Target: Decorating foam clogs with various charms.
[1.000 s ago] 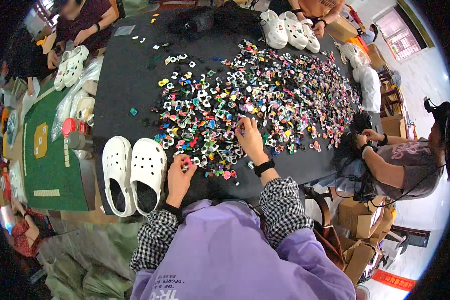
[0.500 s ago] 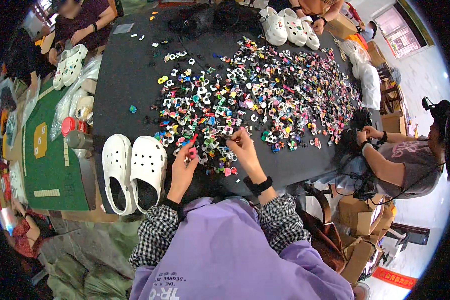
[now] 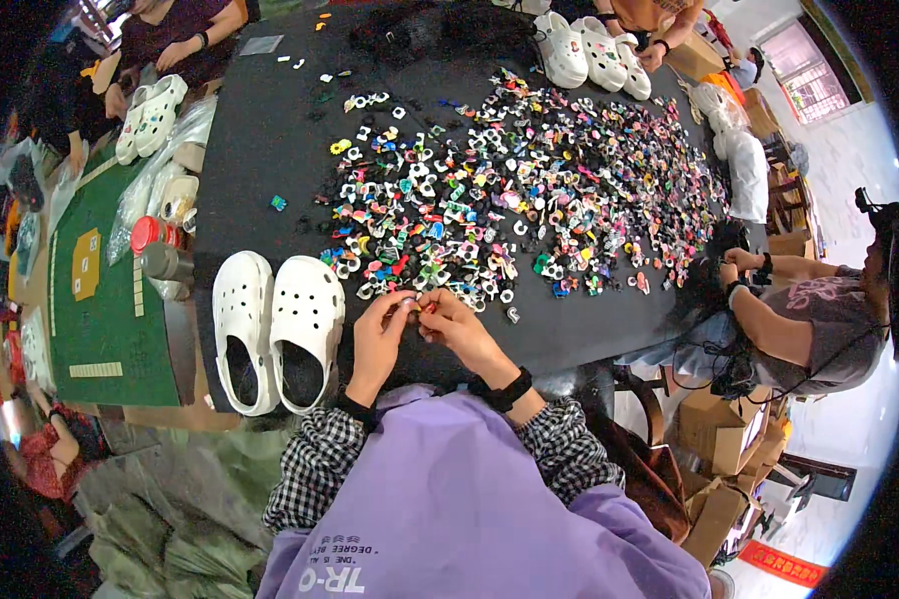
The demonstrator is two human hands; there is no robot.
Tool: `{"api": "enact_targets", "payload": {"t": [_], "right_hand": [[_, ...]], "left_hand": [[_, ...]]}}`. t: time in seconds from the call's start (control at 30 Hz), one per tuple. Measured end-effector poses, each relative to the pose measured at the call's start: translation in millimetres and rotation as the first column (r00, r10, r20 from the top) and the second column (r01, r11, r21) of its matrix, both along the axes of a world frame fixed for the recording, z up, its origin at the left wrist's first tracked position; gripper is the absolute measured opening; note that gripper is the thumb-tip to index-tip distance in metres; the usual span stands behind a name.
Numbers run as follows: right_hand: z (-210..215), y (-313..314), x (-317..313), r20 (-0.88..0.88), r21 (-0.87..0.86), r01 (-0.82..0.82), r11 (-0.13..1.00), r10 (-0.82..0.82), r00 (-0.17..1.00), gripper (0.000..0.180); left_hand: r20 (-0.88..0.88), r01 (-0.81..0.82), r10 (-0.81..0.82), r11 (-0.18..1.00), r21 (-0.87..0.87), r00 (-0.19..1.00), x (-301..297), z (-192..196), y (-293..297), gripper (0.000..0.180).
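Note:
Close in front of me my two hands meet at the near edge of a heap of small shoe charms (image 3: 449, 210). My left hand (image 3: 378, 339) is closed in a pinch, and my right hand (image 3: 461, 331) pinches from the other side. Between their fingertips is a small shoe charm (image 3: 429, 308) with red on it; the fingers hide most of its shape. A pair of white clogs with holes in the uppers, the left clog (image 3: 243, 319) and the right clog (image 3: 309, 319), stands beside my left hand, heels toward me.
More white clogs (image 3: 599, 55) stand at the far right by a person's hands. Decorated clogs (image 3: 150, 120) and red-lidded jars (image 3: 150, 237) are on the left, near a green mat (image 3: 120, 329). Another person (image 3: 809, 309) works at the table's right side.
My hands have come together and drawn back from the heap toward me. The left hand's reddish charm is now between both hands' fingertips. The view has shifted slightly.

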State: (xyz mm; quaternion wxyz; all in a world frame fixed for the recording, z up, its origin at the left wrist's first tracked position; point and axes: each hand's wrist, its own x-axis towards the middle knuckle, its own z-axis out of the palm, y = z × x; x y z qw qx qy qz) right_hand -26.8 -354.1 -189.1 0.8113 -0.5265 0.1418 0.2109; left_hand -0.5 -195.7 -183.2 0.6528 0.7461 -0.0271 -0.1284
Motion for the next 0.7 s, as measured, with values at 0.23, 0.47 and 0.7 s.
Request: {"api": "enact_targets", "payload": {"t": [0.23,0.47,0.7], "right_hand": [[-10,-3,-4,0.014,0.149,-0.028,0.988,0.026,1.000,0.037],[-4,-7,-4,-0.031,0.126,-0.023,0.992,0.027,0.999,0.040],[-4,-12,-4,-0.092,0.145,0.055,0.988,-0.042,0.995,0.035]], "left_hand": [[-0.231,-0.097,0.059,0.983,-0.156,0.971,-1,-7,11,0.030],[-0.298,-0.131,0.014,0.917,-0.378,0.955,-6,-21,15,0.034],[-0.380,-0.197,0.036,0.897,-0.395,0.924,-5,-27,18,0.030]]}}
